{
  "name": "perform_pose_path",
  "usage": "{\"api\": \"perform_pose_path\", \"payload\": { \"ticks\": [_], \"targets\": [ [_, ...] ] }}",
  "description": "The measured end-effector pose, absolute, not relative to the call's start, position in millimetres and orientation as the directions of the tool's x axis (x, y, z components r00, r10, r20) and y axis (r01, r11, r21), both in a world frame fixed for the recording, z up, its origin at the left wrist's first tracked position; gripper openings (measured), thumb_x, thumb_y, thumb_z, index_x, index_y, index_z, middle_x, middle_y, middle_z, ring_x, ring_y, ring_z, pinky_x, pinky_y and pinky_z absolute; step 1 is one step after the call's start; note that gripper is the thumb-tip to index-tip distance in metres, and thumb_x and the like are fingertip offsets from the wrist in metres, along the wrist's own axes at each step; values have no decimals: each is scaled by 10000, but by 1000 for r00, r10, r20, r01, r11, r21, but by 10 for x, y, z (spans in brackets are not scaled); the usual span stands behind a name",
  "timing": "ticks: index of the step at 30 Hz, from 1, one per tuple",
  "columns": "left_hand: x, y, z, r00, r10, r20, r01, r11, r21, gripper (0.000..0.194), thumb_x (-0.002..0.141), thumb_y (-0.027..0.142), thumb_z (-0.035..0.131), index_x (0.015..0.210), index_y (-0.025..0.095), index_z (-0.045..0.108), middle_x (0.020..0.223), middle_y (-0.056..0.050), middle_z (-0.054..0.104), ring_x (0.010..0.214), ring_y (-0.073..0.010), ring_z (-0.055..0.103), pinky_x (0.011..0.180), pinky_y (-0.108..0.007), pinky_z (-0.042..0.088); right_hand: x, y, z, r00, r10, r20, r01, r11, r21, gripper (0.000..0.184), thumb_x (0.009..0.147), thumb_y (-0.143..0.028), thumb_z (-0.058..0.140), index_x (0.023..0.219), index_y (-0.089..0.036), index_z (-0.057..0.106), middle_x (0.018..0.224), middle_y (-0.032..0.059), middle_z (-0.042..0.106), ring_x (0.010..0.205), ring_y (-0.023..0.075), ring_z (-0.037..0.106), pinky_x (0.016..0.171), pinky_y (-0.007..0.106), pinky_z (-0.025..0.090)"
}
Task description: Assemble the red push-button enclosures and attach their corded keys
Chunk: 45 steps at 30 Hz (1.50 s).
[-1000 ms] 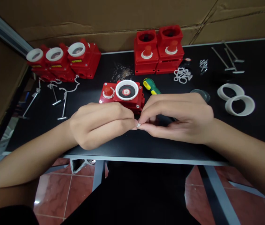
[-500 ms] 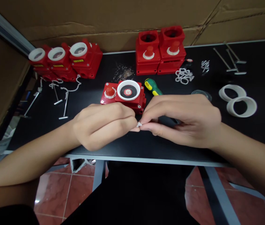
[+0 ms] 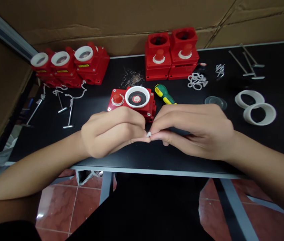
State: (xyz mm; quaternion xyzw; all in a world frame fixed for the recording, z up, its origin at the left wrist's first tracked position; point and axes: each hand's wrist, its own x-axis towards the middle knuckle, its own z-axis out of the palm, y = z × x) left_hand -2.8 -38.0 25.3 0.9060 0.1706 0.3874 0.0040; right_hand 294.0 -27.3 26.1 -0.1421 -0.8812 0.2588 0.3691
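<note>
Two pinches | left fingers, right fingers: nearly closed | on small white piece

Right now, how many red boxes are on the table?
6: three red boxes at back left, one red box at centre, two red boxes behind it, rightward; none seems fully hidden.

The bare left forearm is slanting in from the lower left, the bare right forearm from the lower right. The bare left hand is curling, back upward; the bare right hand is arching its fingers. Both are pinching, fingertips just beside each other.
</note>
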Motion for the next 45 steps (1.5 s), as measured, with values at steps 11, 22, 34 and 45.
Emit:
{"api": "perform_pose_path", "payload": {
  "ticks": [11, 22, 34, 45],
  "targets": [
    [-27, -352, 306, 676, 251, 693, 142, -967, 212, 212, 1167, 120, 925, 1052, 143, 749, 1177, -71, 899, 863, -147, 909, 803, -237, 792, 2945, -246, 232, -708, 451, 543, 28, 787, -617, 89, 1260, -183, 783, 1181, -204, 818, 1091, 44, 902, 944, 142, 847, 859, 268, 664],
    [28, -290, 370, 684, 329, 651, 70, -918, 390, 189, 1186, 82, 845, 1105, 222, 747, 1026, 4, 897, 799, -142, 909, 792, -187, 774, 2947, -216, 249, -737, 448, 506, 10, 756, -655, 128, 1262, -195, 779, 1138, -186, 812, 1052, 24, 876, 891, 111, 803, 829, 224, 615],
    [-55, -297, 348, 743, 266, 614, 120, -956, 269, 302, 1152, 76, 894, 1038, 251, 675, 1060, -37, 919, 777, -168, 893, 725, -255, 762, 2946, -206, 233, -756, 445, 481, -27, 713, -701, 100, 1251, -157, 780, 1160, -179, 814, 1042, 14, 864, 877, 92, 789, 793, 203, 583],
    [240, -556, 309, 651, 517, 556, 312, -850, 424, 581, 1215, 798, 784, 1235, 218, 798, 1227, -146, 872, 1149, -303, 926, 965, -422, 822, 2949, -205, 246, -761, 441, 476, -19, 718, -695, 109, 1256, -157, 777, 1154, -176, 810, 1062, 18, 878, 905, 90, 801, 763, 194, 563]
  ]
}}
